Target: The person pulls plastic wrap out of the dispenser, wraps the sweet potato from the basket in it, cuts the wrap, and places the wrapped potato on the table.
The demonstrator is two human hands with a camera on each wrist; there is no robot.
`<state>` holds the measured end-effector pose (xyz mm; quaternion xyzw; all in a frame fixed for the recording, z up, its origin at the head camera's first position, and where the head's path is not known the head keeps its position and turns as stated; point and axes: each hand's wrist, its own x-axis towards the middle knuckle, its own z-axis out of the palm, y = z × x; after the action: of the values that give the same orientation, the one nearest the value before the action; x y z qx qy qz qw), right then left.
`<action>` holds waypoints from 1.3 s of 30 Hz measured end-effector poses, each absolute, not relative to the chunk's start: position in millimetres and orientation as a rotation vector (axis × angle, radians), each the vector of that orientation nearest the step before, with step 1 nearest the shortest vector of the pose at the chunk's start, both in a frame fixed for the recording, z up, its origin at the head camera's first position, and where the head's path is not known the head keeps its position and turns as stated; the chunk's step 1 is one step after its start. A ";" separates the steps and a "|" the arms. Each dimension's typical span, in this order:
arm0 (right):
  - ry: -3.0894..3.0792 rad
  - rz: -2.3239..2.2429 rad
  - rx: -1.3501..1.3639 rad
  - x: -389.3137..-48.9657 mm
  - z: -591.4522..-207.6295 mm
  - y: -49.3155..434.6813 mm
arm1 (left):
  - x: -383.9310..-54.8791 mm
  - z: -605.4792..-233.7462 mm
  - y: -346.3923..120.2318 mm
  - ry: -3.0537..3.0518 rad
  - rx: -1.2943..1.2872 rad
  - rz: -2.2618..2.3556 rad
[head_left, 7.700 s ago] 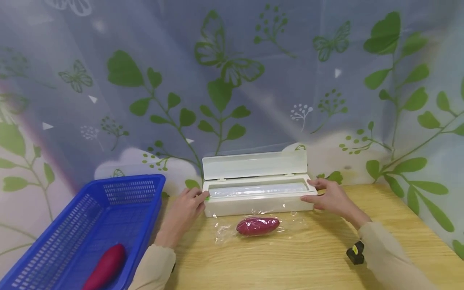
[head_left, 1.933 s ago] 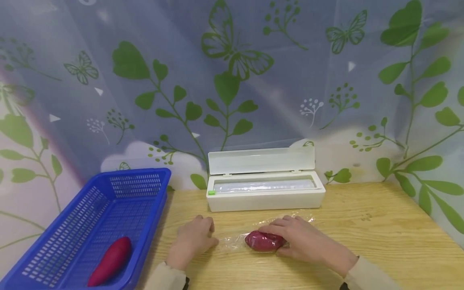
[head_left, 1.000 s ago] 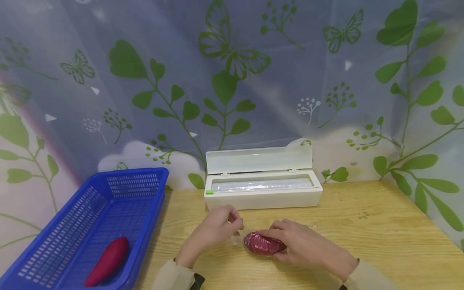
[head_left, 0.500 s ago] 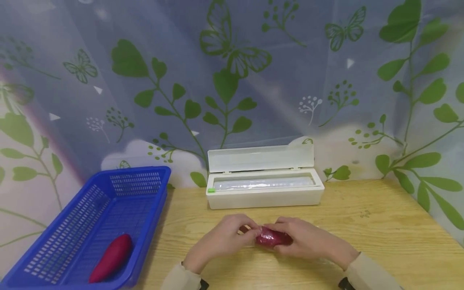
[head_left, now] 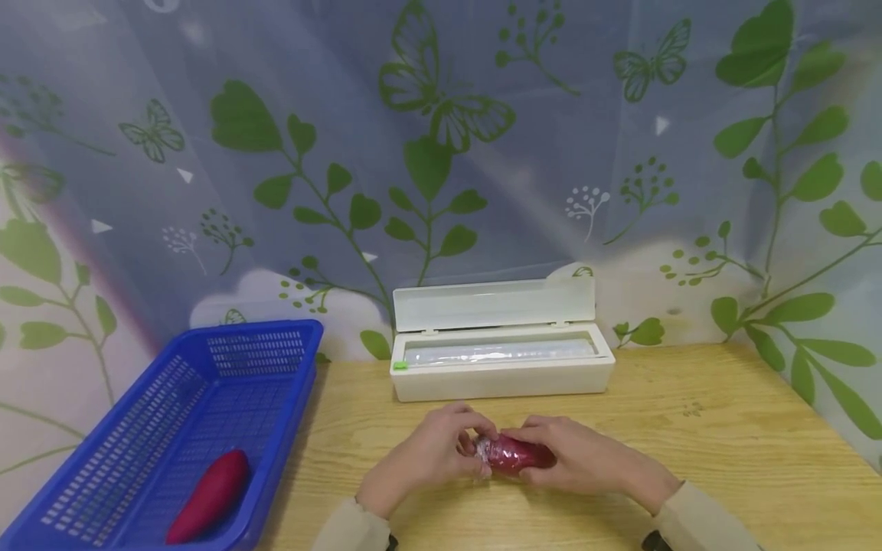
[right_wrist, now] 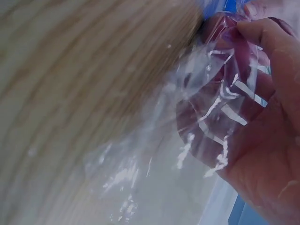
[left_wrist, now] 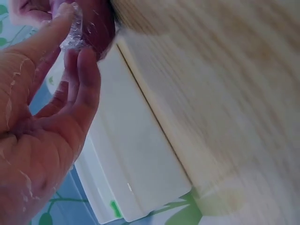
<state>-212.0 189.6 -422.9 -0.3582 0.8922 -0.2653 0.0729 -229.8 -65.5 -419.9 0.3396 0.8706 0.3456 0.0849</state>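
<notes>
A purple-red sweet potato in clear cling film lies before me near the table's front. My right hand grips its right part, thumb in front and fingers behind. At its left end my left hand pinches the gathered cling film between thumb and fingertips. In the right wrist view, a loose, crinkled tail of film spreads from the sweet potato's other end across the right fingers. The right hand covers much of the sweet potato in the head view.
Behind the hands stands a white cling film dispenser, lid up, with a roll inside and a green slider at its left. A blue plastic basket at the left holds another sweet potato. A patterned curtain hangs behind.
Both hands have left the dispenser. The right hand took hold of the wrapped sweet potato; the left came rightward to its left end and bunched the loose film there.
</notes>
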 end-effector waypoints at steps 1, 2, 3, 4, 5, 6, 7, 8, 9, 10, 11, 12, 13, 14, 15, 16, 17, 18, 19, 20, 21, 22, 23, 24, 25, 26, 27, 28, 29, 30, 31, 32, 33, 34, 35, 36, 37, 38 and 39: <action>2.673 -0.801 -1.062 -212.4 -422.8 190.1 | -230.5 -420.7 -64.8 2.622 1.039 1.002; 2.670 -0.802 -1.055 -212.8 -422.8 190.7 | -231.4 -421.1 -63.8 2.651 1.060 0.967; 2.669 -0.800 -1.050 -213.1 -422.8 191.3 | -231.9 -421.1 -62.8 2.678 1.082 0.938; 2.669 -0.800 -1.051 -213.3 -422.7 191.8 | -232.5 -420.9 -61.8 2.704 1.101 0.906; 2.673 -0.796 -1.053 -213.2 -422.6 192.5 | -233.2 -420.9 -60.8 2.719 1.115 0.880; 2.683 -0.784 -1.056 -212.9 -422.6 193.3 | -233.8 -420.9 -59.8 2.728 1.123 0.860; 2.691 -0.776 -1.062 -212.2 -422.4 193.9 | -234.2 -421.0 -59.0 2.725 1.119 0.853; 2.702 -0.765 -1.059 -211.1 -421.8 195.0 | -234.5 -421.1 -58.2 2.709 1.106 0.858; 2.717 -0.754 -1.051 -209.7 -420.6 196.2 | -234.6 -421.5 -57.6 2.693 1.092 0.864; 2.731 -0.750 -1.039 -208.3 -419.0 197.9 | -234.9 -422.0 -57.1 2.680 1.080 0.870; 2.749 -0.744 -1.008 -206.5 -416.9 200.4 | -235.0 -422.5 -56.7 2.670 1.070 0.875; 2.768 -0.736 -0.980 -204.9 -414.4 203.9 | -234.8 -422.8 -56.3 2.667 1.062 0.875; 2.782 -0.736 -0.952 -203.6 -411.8 208.1 | -234.7 -423.1 -56.0 2.668 1.057 0.869; 2.797 -0.731 -0.923 -202.3 -409.3 213.3 | -234.5 -423.1 -55.5 2.673 1.056 0.858; 2.806 -0.727 -0.898 -201.2 -406.9 219.3 | -234.4 -423.1 -55.0 2.679 1.058 0.845; 2.802 -0.723 -0.862 -200.1 -404.8 225.6 | -234.2 -422.6 -54.6 2.683 1.060 0.833; 2.802 -0.700 -0.840 -199.0 -403.5 232.4 | -234.0 -422.4 -54.3 2.687 1.060 0.821; 2.794 -0.675 -0.834 -198.3 -403.1 239.1 | -233.9 -421.8 -53.9 2.688 1.055 0.814; 2.773 -0.659 -0.820 -197.7 -403.2 245.2 | -234.1 -421.4 -53.7 2.687 1.054 0.809; 2.758 -0.633 -0.812 -197.1 -404.0 250.6 | -234.2 -421.3 -53.7 2.685 1.050 0.804; 2.747 -0.608 -0.810 -196.9 -405.4 255.3 | -234.2 -421.0 -53.7 2.683 1.048 0.805; 2.743 -0.591 -0.810 -197.3 -407.5 258.9 | -234.2 -420.7 -53.6 2.683 1.045 0.802; 2.743 -0.581 -0.819 -198.0 -410.1 262.0 | -234.3 -420.6 -53.6 2.684 1.046 0.798; 2.747 -0.580 -0.828 -199.2 -412.8 264.3 | -234.2 -420.1 -53.3 2.683 1.052 0.796; 2.761 -0.579 -0.841 -200.8 -415.5 265.6 | -234.1 -419.9 -52.9 2.683 1.060 0.787; 2.786 -0.573 -0.856 -202.8 -418.3 266.6 | -233.7 -419.3 -52.3 2.680 1.068 0.782; 2.805 -0.584 -0.863 -205.6 -420.6 266.7 | -233.2 -418.7 -52.1 2.677 1.075 0.774; 2.826 -0.589 -0.864 -208.5 -422.7 266.9 | -232.7 -417.7 -51.8 2.677 1.085 0.761; 2.850 -0.588 -0.860 -211.2 -424.4 266.6 | -232.0 -416.9 -51.7 2.673 1.096 0.751; 2.879 -0.591 -0.859 -213.9 -426.2 266.5 | -231.1 -415.8 -51.5 2.668 1.102 0.742; 2.900 -0.606 -0.845 -216.4 -427.4 266.3 | -230.6 -415.4 -51.7 2.662 1.113 0.735; 2.916 -0.626 -0.829 -218.3 -428.7 266.3 | -230.0 -414.7 -51.8 2.657 1.123 0.727; 2.928 -0.652 -0.809 -219.5 -429.8 266.0 | -229.5 -414.2 -51.5 2.654 1.135 0.718; 2.942 -0.679 -0.786 -220.3 -430.5 265.2 | -228.9 -413.4 -51.3 2.656 1.151 0.701; 2.950 -0.717 -0.753 -220.4 -430.4 263.4 | -228.1 -412.8 -51.1 2.658 1.163 0.687; 2.954 -0.767 -0.721 -220.2 -429.9 261.2 | -227.1 -411.8 -50.5 2.664 1.174 0.669; 2.961 -0.809 -0.677 -219.8 -429.1 258.4 | -226.1 -410.8 -49.8 2.671 1.185 0.651; 2.964 -0.849 -0.625 -219.4 -428.0 254.9 | -224.8 -409.3 -48.8 2.682 1.188 0.626; 2.948 -0.911 -0.553 -218.9 -426.5 250.6 | -223.3 -407.6 -47.7 2.693 1.191 0.604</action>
<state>-218.9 250.6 -426.5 -0.1763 0.9405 -0.2906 0.0034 -223.3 -47.7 -407.6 0.3953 0.8939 0.2003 0.0676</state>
